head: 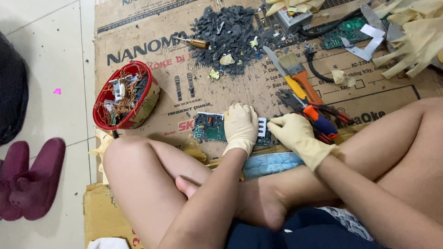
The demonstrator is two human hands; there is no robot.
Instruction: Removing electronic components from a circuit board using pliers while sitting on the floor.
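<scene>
Crossed bare legs nearest. Just beyond, gloved left hand [240,127] pressed flat, fingers extended, on a green circuit board [208,127] lying on floor cardboard [152,115]. Gloved right hand [295,136] curled at the board's right edge; grip unclear. Orange-handled pliers [318,117] just beside. Further left, red bowl [124,94] filled with tangled copper wire and small parts. Farthest, dark heap of broken chips [230,32].
</scene>
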